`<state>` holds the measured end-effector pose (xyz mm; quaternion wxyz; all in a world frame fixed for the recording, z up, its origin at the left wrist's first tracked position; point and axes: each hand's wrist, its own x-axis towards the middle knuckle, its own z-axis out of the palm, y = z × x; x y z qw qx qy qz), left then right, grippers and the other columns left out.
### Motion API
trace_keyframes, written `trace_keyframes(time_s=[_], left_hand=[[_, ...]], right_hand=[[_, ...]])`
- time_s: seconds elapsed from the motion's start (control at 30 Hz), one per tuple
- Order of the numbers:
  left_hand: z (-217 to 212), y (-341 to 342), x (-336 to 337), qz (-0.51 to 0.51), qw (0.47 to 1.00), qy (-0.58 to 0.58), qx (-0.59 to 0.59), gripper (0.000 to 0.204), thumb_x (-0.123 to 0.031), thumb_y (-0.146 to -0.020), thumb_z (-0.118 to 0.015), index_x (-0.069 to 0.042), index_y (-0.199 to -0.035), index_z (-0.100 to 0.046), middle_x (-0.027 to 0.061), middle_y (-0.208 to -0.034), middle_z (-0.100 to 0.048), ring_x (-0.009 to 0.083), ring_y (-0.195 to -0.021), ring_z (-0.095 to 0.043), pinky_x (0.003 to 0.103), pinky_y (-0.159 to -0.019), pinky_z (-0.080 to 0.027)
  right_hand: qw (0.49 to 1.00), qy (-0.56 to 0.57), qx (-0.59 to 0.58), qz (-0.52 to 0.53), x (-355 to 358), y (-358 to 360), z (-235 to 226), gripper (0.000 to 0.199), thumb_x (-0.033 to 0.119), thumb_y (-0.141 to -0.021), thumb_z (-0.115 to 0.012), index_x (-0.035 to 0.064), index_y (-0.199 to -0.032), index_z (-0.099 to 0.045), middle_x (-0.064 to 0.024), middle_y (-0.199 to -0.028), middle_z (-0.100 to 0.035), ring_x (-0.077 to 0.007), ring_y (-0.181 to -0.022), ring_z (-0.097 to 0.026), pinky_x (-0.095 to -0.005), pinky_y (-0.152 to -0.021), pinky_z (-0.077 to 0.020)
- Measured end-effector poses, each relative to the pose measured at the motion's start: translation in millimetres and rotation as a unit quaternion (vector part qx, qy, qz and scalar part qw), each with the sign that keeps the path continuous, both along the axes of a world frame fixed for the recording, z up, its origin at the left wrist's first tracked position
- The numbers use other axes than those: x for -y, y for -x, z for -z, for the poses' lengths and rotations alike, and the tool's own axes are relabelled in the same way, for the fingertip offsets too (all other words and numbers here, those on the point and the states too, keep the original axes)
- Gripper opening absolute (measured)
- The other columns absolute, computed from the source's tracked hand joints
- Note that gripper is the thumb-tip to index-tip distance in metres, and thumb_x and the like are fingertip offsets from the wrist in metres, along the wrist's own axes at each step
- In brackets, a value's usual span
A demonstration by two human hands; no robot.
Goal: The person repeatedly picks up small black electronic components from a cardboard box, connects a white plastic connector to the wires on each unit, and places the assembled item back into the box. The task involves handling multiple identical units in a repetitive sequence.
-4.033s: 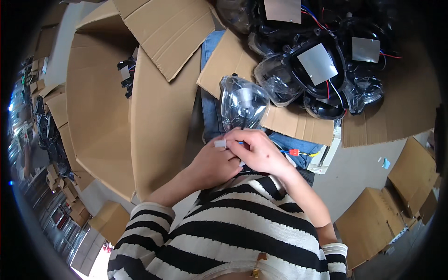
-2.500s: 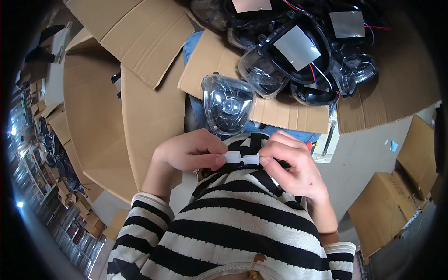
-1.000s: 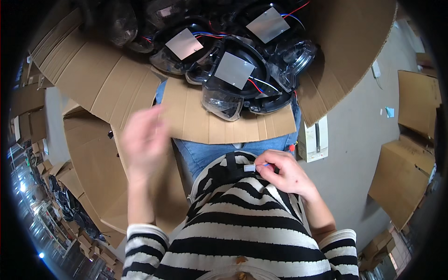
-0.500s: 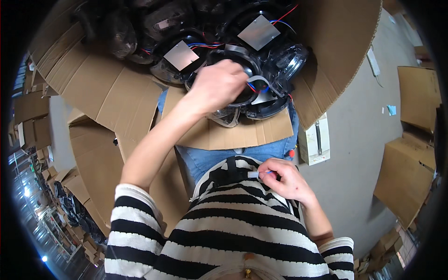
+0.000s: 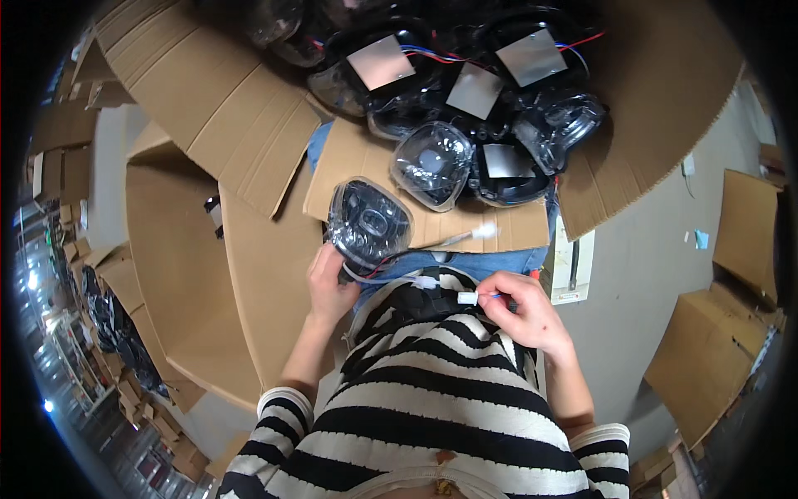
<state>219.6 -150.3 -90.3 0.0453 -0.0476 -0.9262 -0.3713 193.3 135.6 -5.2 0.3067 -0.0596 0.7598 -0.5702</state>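
My left hand is closed on the edge of a black lamp with a clear lens, at the front left of the box flap. From the lamp a cable ends in a small white plug, which hangs at my waist. My right hand pinches a white wire connector with red and blue wires, close to that plug but apart from it. Another cable end, blurred, reaches over the cardboard flap. A second clear-lensed lamp lies on the flap beyond.
Ahead, a large cardboard box holds several lamps, some with square metal plates and loose wires. An open carton stands at the left. A white case and further cartons are on the floor at the right.
My left hand has come back from the box toward my waist, bringing a lamp with its cable. The right hand still pinches the connector. The whole view has shifted somewhat.
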Motion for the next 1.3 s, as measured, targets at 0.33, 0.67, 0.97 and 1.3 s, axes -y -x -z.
trace_keyframes(time_s=[0.33, 0.67, 0.97, 1.3], left_hand=[[-26.1, -40.3, 27.0, 0.000, 0.967, 0.218, 0.133, 0.041, -0.012, -0.061, -0.067, -0.004, -0.099, -0.053, 0.0148, -0.106, -0.052, 0.0315, -0.094, -0.050, 0.038, -0.080, -0.040], [-28.0, 17.1, -31.9, 0.393, 0.860, 0.327, -0.011, 0.039, -0.021, -0.066, -0.060, -0.002, -0.100, -0.054, 0.0096, -0.109, -0.050, 0.0240, -0.114, -0.037, 0.046, -0.100, -0.019], [-46.0, 76.3, -27.7, 0.616, 0.688, 0.184, 0.338, 0.043, -0.016, -0.069, -0.055, -0.001, -0.108, -0.049, 0.0105, -0.109, -0.051, 0.0199, -0.118, -0.035, 0.047, -0.103, -0.007], [-11.0, 23.7, -37.4, 0.564, 0.725, 0.392, 0.049, 0.016, -0.016, -0.065, -0.052, -0.008, -0.078, -0.057, 0.0011, -0.066, -0.049, 0.0179, -0.077, -0.048, 0.038, -0.098, -0.025]], right_hand=[[0.999, -0.024, -0.017, -0.024, 14.7, -3.0, 5.6, 0.007, 0.007, -0.075, -0.054, -0.0004, -0.077, -0.054, -0.0078, -0.066, -0.053, -0.0150, -0.054, -0.049, -0.0250, -0.049, -0.0385], [0.998, -0.040, -0.011, -0.040, 12.3, -6.3, 7.9, 0.005, 0.003, -0.076, -0.052, -0.0015, -0.078, -0.053, -0.0058, -0.068, -0.054, -0.0116, -0.057, -0.048, -0.0231, -0.051, -0.0377], [0.999, -0.021, -0.027, -0.014, 2.9, -17.9, 12.4, 0.005, 0.003, -0.075, -0.052, -0.0016, -0.076, -0.054, -0.0062, -0.066, -0.054, -0.0120, -0.054, -0.048, -0.0235, -0.049, -0.0377], [0.999, 0.011, -0.045, 0.005, 0.6, -27.1, 15.2, 0.006, 0.006, -0.073, -0.055, 0.0006, -0.076, -0.054, -0.0102, -0.064, -0.052, -0.0203, -0.051, -0.049, -0.0284, -0.047, -0.0379]])
